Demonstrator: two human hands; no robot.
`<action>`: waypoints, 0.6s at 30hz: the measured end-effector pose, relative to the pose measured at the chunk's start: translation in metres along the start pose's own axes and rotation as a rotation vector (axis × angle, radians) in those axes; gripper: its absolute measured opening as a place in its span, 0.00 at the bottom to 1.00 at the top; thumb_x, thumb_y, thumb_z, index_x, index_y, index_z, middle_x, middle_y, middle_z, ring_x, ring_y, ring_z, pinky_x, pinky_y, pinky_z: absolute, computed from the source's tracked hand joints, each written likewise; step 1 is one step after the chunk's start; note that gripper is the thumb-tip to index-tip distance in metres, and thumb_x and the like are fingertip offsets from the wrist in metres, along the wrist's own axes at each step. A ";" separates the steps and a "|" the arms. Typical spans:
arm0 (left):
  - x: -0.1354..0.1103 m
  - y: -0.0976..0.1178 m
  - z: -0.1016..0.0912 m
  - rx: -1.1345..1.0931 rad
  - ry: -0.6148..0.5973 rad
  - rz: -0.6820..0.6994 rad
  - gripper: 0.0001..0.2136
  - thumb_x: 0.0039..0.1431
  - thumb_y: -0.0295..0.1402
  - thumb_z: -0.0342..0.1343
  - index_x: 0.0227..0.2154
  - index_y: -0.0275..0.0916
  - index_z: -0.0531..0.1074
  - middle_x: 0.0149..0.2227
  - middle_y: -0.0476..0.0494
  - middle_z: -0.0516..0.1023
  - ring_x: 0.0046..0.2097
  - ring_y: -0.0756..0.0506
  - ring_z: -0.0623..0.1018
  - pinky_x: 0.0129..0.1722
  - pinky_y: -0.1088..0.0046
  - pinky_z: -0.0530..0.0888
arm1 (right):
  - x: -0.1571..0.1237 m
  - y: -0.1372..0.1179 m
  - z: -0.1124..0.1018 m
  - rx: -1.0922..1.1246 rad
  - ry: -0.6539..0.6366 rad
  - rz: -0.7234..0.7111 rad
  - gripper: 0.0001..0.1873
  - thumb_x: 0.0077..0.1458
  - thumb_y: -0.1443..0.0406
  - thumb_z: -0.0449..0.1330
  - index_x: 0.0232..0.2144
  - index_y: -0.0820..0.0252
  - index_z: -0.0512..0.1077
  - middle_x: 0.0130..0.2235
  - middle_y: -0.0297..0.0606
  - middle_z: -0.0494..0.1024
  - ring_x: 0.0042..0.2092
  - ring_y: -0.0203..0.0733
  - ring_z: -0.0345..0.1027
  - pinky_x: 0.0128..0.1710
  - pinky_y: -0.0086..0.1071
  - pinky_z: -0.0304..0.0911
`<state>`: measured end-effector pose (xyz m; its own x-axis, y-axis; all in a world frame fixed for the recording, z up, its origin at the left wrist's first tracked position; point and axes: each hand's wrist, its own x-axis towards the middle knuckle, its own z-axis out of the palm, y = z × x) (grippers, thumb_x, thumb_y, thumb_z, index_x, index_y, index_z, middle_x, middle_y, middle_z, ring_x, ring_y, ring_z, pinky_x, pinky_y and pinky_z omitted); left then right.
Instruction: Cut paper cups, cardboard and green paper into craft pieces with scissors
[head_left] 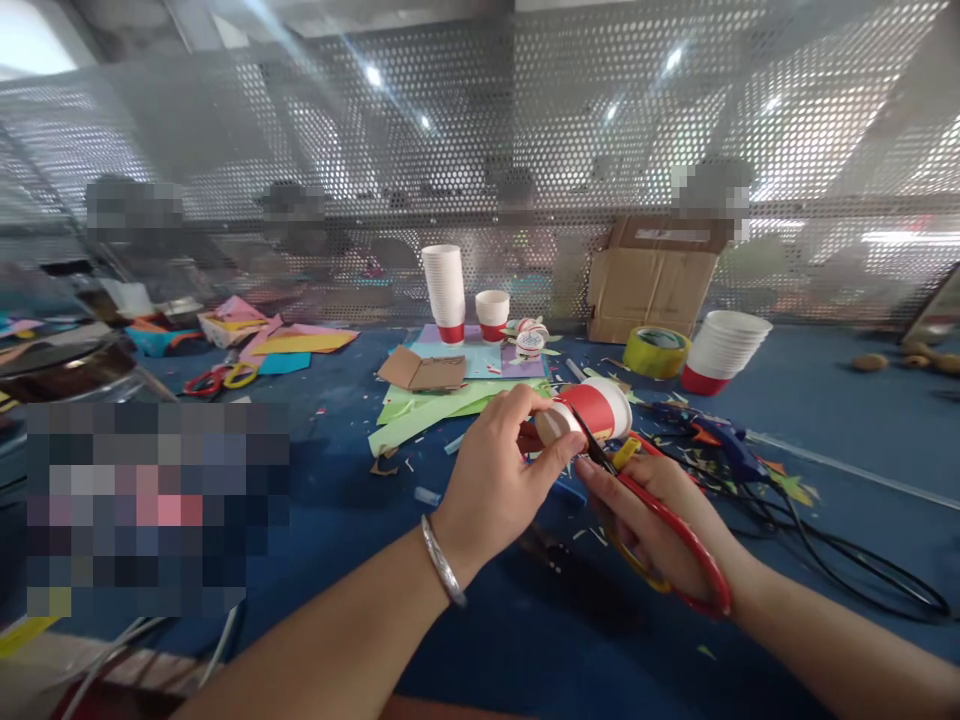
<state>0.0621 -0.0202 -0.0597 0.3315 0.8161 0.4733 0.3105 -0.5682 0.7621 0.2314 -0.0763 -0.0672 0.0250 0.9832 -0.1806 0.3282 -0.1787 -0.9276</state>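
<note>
My left hand [495, 470], with a silver bangle at the wrist, is closed round the base end of a red and white paper cup [598, 408]. The cup lies on its side in the air, its wide end to the right. In my right hand [652, 500] is a pair of scissors [694, 555] with red and yellow handles. The dark blades rest against the cup's side near its base, close to my left thumb. Whether they have cut into the paper I cannot tell. Below both hands is the dark blue table [495, 640], with paper scraps on it.
Behind the hands are a tall cup stack [444, 290], a short cup stack [492, 314] and green paper strips [431, 412]. On the right are yellow tape [657, 352], another cup stack [724, 350], a cardboard box [652, 280], and a blue glue gun [724, 445] with a looping black cable [862, 560].
</note>
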 end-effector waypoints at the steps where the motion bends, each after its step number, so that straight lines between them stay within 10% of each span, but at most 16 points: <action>1: 0.000 0.000 -0.001 0.006 0.001 0.011 0.11 0.61 0.40 0.61 0.41 0.40 0.70 0.42 0.41 0.77 0.42 0.45 0.79 0.41 0.67 0.79 | 0.000 0.000 0.001 -0.002 0.008 0.008 0.28 0.53 0.44 0.64 0.16 0.58 0.63 0.13 0.28 0.63 0.14 0.31 0.56 0.13 0.25 0.51; 18: 0.001 0.008 -0.012 0.377 -0.020 0.169 0.08 0.60 0.33 0.61 0.40 0.40 0.71 0.40 0.43 0.71 0.40 0.43 0.74 0.41 0.62 0.75 | 0.001 0.000 -0.005 -0.075 -0.065 -0.071 0.29 0.56 0.44 0.61 0.17 0.57 0.62 0.14 0.28 0.63 0.16 0.31 0.55 0.14 0.26 0.49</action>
<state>0.0545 -0.0228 -0.0480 0.4220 0.7079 0.5664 0.5533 -0.6960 0.4576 0.2359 -0.0748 -0.0660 -0.0617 0.9884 -0.1389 0.3971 -0.1034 -0.9119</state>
